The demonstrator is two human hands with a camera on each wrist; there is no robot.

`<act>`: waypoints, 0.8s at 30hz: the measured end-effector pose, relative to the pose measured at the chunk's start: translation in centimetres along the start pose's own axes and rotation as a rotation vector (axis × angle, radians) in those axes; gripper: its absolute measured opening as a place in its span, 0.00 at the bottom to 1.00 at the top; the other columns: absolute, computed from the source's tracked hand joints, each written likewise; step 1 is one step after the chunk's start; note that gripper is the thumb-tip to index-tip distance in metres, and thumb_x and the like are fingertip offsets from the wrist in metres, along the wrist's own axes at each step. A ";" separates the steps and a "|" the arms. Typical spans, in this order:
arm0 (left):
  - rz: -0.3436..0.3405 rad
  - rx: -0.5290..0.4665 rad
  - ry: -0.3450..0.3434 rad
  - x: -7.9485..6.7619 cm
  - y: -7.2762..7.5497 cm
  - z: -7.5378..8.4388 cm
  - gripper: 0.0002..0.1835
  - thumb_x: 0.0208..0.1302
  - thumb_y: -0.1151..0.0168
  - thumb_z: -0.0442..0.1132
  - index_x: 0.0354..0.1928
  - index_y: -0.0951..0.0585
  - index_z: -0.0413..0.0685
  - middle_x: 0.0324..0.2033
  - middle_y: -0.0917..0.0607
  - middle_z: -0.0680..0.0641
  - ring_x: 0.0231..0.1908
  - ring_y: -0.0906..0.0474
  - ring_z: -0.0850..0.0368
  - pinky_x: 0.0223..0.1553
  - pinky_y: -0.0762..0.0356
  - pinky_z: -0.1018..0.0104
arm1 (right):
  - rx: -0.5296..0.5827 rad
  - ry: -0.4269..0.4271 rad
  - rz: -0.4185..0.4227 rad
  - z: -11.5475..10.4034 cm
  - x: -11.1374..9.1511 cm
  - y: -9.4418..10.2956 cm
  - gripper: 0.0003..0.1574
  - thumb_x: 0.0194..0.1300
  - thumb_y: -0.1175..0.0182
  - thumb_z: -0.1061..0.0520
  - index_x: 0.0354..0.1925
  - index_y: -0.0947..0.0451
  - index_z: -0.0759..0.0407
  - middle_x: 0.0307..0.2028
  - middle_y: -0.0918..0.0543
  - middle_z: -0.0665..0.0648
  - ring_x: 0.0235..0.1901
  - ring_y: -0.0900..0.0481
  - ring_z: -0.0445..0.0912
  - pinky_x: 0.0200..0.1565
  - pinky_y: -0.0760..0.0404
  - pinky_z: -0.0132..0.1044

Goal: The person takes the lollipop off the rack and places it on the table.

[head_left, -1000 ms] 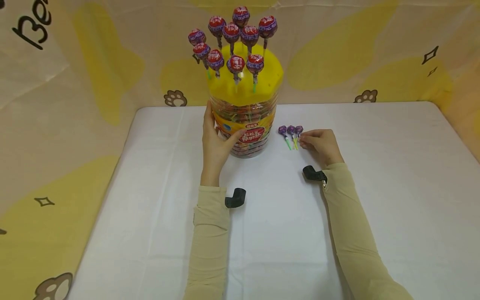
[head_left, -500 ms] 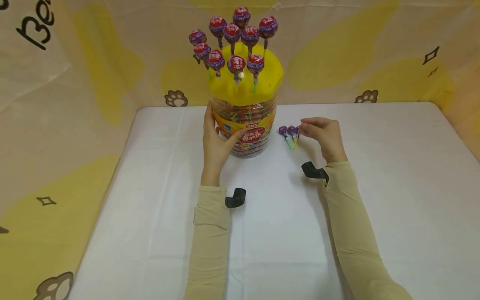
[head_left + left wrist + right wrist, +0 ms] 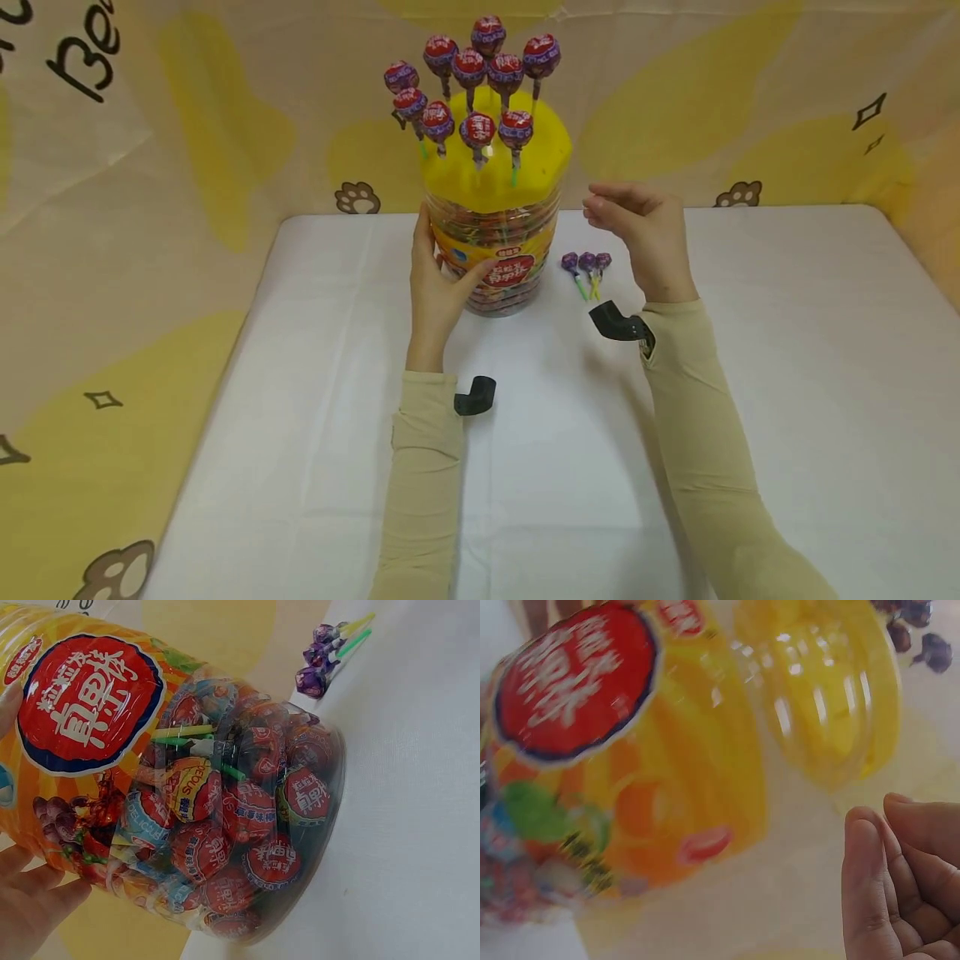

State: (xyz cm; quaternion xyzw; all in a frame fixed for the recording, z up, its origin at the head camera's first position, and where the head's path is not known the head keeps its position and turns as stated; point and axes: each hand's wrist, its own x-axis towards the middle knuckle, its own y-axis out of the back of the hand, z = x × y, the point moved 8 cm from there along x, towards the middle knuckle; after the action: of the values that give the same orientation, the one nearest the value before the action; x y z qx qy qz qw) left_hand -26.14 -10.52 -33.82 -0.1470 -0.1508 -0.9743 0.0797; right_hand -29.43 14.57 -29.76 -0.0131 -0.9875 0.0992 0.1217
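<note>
A big clear plastic jar (image 3: 498, 242) with a yellow lid (image 3: 495, 179) stands at the back of the table, packed with wrapped lollipops (image 3: 202, 847). My left hand (image 3: 438, 292) grips it from the left side, thumb over the front label. Several red and purple lollipops (image 3: 477, 131) stick up from the lid on their sticks. To the right of the jar my right hand (image 3: 641, 237) is raised with loosely bent fingers, apart from everything. Its thumb and fingertips (image 3: 862, 847) show nothing between them in the right wrist view. Below it lie three purple-wrapped lollipops (image 3: 587, 262).
The white-covered table (image 3: 337, 467) extends around the jar. A patterned yellow and beige cloth (image 3: 675, 100) hangs close behind it and along the left. Black wrist cameras (image 3: 618, 322) jut inward from both sleeves.
My right hand has left the three lollipops on the table and risen, moving away from me beside the jar's upper part. The left hand keeps its grip on the jar.
</note>
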 end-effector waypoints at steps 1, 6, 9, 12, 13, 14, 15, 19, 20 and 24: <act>0.001 0.001 -0.001 0.0 0.0 0.0 0.52 0.56 0.31 0.44 0.74 0.56 0.48 0.71 0.48 0.45 0.70 0.50 0.52 0.67 0.44 0.52 | -0.006 0.013 0.000 -0.5 0.0 -0.3 0.15 0.58 0.35 0.65 0.44 0.20 0.73 0.34 0.15 0.59 0.35 0.17 0.49 0.44 0.19 0.33; 0.004 -0.002 0.002 0.1 0.1 0.0 0.52 0.56 0.30 0.44 0.74 0.55 0.48 0.71 0.48 0.45 0.70 0.50 0.53 0.67 0.44 0.51 | -0.018 0.071 0.006 -2.7 0.0 -1.4 0.13 0.58 0.35 0.65 0.42 0.18 0.70 0.34 0.15 0.59 0.36 0.17 0.50 0.45 0.19 0.34; 0.005 -0.007 -0.001 0.1 0.1 0.0 0.52 0.56 0.31 0.43 0.74 0.55 0.48 0.72 0.48 0.45 0.70 0.50 0.53 0.67 0.44 0.51 | 0.001 0.096 0.005 -3.7 -0.1 -2.1 0.11 0.57 0.34 0.65 0.41 0.17 0.68 0.34 0.15 0.59 0.36 0.18 0.51 0.45 0.19 0.35; 0.006 -0.009 -0.006 0.0 0.1 0.1 0.52 0.56 0.31 0.43 0.74 0.55 0.48 0.71 0.47 0.45 0.70 0.49 0.53 0.67 0.44 0.51 | 0.032 0.110 0.000 -4.6 -0.1 -2.7 0.11 0.56 0.34 0.66 0.40 0.17 0.69 0.34 0.15 0.60 0.35 0.18 0.51 0.44 0.18 0.35; 0.006 -0.009 -0.006 0.0 0.1 0.1 0.52 0.56 0.30 0.43 0.74 0.55 0.48 0.71 0.47 0.45 0.70 0.49 0.53 0.67 0.44 0.51 | 0.043 0.113 0.000 -4.8 0.0 -2.9 0.11 0.56 0.34 0.67 0.40 0.17 0.69 0.34 0.15 0.60 0.35 0.18 0.51 0.44 0.18 0.35; 0.006 -0.008 -0.006 0.0 0.1 0.1 0.52 0.56 0.30 0.43 0.74 0.55 0.48 0.71 0.47 0.45 0.70 0.49 0.53 0.67 0.44 0.51 | 0.046 0.117 -0.001 -5.0 0.0 -3.1 0.11 0.56 0.34 0.67 0.40 0.17 0.69 0.34 0.15 0.61 0.35 0.18 0.51 0.44 0.19 0.36; 0.006 -0.009 -0.003 0.0 0.1 0.1 0.52 0.56 0.30 0.43 0.74 0.55 0.48 0.71 0.47 0.45 0.70 0.49 0.53 0.67 0.44 0.51 | 0.047 0.119 0.000 -5.2 0.0 -3.2 0.11 0.56 0.34 0.66 0.40 0.17 0.69 0.35 0.16 0.61 0.36 0.18 0.52 0.44 0.19 0.36; 0.003 -0.009 0.006 -0.1 0.1 0.1 0.52 0.57 0.31 0.44 0.74 0.55 0.49 0.71 0.47 0.45 0.70 0.49 0.53 0.67 0.44 0.52 | 0.032 0.135 0.009 -6.0 0.1 -3.9 0.12 0.57 0.33 0.65 0.41 0.17 0.68 0.38 0.16 0.62 0.37 0.19 0.53 0.46 0.19 0.36; 0.003 -0.011 0.008 -0.1 0.1 0.1 0.52 0.56 0.31 0.44 0.74 0.55 0.49 0.71 0.47 0.45 0.70 0.49 0.53 0.67 0.44 0.52 | 0.030 0.140 0.010 -6.1 0.2 -4.1 0.12 0.57 0.33 0.64 0.41 0.17 0.68 0.39 0.17 0.63 0.38 0.19 0.53 0.47 0.19 0.36; 0.002 -0.016 0.010 -0.1 0.0 0.1 0.52 0.56 0.30 0.44 0.74 0.55 0.49 0.71 0.47 0.45 0.70 0.50 0.53 0.67 0.44 0.51 | 0.051 0.155 0.003 -6.7 0.6 -5.1 0.12 0.56 0.33 0.65 0.41 0.17 0.68 0.38 0.16 0.63 0.37 0.19 0.54 0.47 0.19 0.37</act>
State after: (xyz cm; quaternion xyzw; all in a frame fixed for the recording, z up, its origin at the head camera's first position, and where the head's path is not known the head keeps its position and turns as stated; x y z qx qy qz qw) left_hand -25.98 -10.49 -33.80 -0.1428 -0.1422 -0.9762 0.0804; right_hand -28.39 10.87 -22.27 -0.0189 -0.9722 0.1233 0.1980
